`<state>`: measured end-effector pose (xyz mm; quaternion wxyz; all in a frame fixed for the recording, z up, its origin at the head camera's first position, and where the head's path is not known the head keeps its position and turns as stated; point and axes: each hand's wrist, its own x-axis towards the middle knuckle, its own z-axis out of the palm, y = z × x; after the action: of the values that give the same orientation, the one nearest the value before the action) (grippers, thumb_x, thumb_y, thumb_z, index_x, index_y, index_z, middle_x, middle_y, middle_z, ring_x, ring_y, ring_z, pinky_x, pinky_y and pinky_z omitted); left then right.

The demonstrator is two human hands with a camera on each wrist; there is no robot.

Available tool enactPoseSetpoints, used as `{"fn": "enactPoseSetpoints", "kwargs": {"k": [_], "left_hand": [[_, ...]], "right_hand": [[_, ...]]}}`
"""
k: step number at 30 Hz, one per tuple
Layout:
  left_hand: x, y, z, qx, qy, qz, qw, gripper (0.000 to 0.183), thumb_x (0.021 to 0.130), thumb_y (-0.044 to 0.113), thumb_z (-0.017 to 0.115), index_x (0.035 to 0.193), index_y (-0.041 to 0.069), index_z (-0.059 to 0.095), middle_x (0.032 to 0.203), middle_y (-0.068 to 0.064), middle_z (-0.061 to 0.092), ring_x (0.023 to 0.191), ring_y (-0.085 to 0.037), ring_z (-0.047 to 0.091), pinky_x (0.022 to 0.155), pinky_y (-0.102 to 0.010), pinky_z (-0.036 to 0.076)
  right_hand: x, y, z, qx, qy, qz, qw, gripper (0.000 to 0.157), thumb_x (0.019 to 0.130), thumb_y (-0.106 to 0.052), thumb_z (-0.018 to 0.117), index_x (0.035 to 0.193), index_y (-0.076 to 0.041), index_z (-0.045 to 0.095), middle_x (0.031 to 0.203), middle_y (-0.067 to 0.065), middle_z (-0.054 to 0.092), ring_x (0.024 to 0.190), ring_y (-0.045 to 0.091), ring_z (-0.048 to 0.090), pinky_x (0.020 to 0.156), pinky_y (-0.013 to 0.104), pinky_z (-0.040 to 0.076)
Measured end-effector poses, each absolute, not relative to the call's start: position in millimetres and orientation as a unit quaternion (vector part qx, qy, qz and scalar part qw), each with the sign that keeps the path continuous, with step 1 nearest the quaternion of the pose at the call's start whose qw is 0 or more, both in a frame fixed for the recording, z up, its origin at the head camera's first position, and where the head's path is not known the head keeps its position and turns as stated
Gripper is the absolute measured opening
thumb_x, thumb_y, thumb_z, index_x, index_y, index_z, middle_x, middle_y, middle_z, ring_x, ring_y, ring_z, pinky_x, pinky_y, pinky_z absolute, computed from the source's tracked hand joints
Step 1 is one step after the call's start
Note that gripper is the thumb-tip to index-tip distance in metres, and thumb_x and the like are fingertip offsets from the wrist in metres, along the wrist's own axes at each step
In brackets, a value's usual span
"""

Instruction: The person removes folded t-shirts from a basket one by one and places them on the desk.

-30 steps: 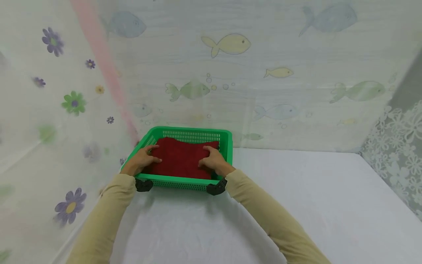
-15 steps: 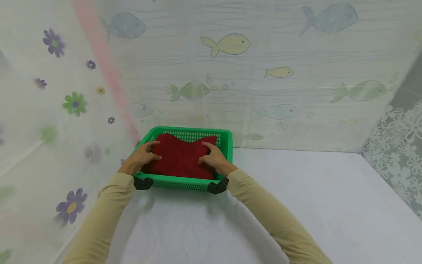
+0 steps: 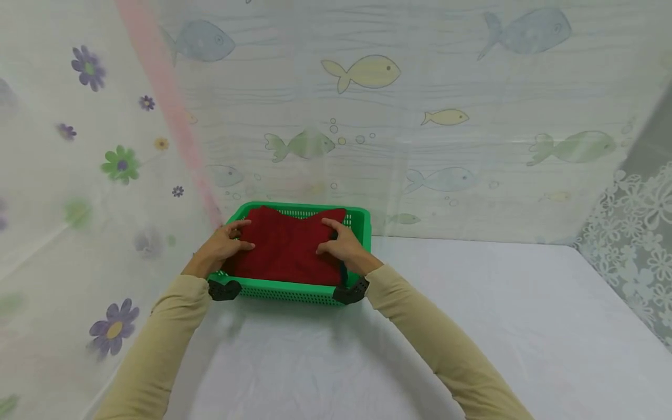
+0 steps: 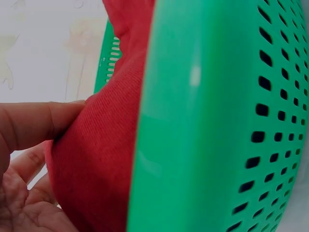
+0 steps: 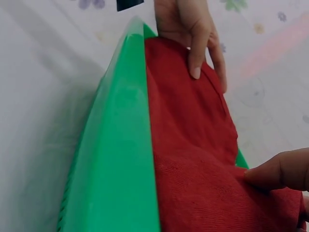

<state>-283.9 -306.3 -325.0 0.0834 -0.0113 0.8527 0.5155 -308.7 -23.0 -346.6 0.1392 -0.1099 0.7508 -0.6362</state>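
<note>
A folded red cloth (image 3: 286, 248) with a fine ribbed weave lies across the green basket (image 3: 294, 288), its far edge rising over the back rim. My left hand (image 3: 221, 248) grips the cloth's left side. In the left wrist view the thumb (image 4: 41, 123) presses on the near face while the fingers go behind it. On the opposite side my right hand (image 3: 343, 245) pinches the cloth, and its thumb (image 5: 280, 171) shows on top in the right wrist view. The cloth sags a little between both hands. Fingers under the fabric are mostly hidden.
Something dark (image 3: 343, 273) shows beneath the cloth's right edge inside the basket. The basket stands on a white-covered table (image 3: 472, 303), close to the fish-printed back curtain (image 3: 367, 116). A flower-printed curtain (image 3: 105, 233) hangs close on the left.
The cloth's far edge has risen, from inside the basket to above its back rim. Both hands have come up slightly with it, the left one also shifting a little left.
</note>
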Motion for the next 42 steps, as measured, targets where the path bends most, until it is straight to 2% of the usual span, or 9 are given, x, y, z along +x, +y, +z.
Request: {"fn": "enactPoseSetpoints", "kwargs": {"k": [9,20,29,35,42], "left_hand": [[-281,-309,-321,-0.018,0.828,0.553,0.088,0.075,0.095,0.004,0.059,0.156,0.011,0.016,0.157,-0.026,0.001,0.143,-0.04,0.006,0.107,-0.058,0.024],[-281,-305,-316,-0.016,0.811,0.578,0.095,0.076,0.095,0.006,0.059,0.157,0.015,0.016,0.159,-0.02,-0.002,0.144,-0.035,0.004,0.106,-0.059,0.026],[-275,-301,-309,-0.016,0.797,0.597,0.09,0.077,0.095,0.004,0.059,0.157,0.017,0.015,0.159,-0.018,-0.003,0.143,-0.038,0.012,0.103,-0.06,0.031],[-272,-298,-307,-0.016,0.793,0.603,0.079,0.077,0.095,0.005,0.06,0.157,0.018,0.018,0.16,-0.017,-0.001,0.144,-0.036,0.009,0.104,-0.06,0.028],[-265,-292,-305,-0.002,0.789,0.611,0.071,0.076,0.094,0.006,0.06,0.157,0.017,0.019,0.159,-0.018,0.004,0.14,-0.039,0.021,0.101,-0.058,0.034]], "right_hand": [[-309,-19,-339,-0.099,0.742,-0.649,0.134,0.076,0.083,0.004,0.067,0.15,-0.018,0.039,0.134,0.011,0.047,0.112,0.027,0.049,0.093,0.041,0.045],[-313,-9,-331,-0.1,0.728,-0.666,0.129,0.075,0.082,0.004,0.067,0.148,-0.019,0.042,0.139,0.007,0.042,0.114,0.025,0.048,0.092,0.04,0.045],[-309,-6,-329,-0.092,0.708,-0.689,0.125,0.077,0.081,0.008,0.066,0.149,-0.019,0.042,0.141,0.005,0.042,0.116,0.024,0.047,0.094,0.038,0.042],[-305,0,-324,-0.101,0.702,-0.694,0.123,0.078,0.08,0.008,0.066,0.149,-0.019,0.042,0.141,0.006,0.042,0.12,0.024,0.045,0.098,0.041,0.04],[-301,9,-323,-0.103,0.697,-0.699,0.123,0.077,0.08,0.006,0.067,0.148,-0.021,0.044,0.142,0.005,0.04,0.121,0.025,0.043,0.098,0.043,0.04]]}}
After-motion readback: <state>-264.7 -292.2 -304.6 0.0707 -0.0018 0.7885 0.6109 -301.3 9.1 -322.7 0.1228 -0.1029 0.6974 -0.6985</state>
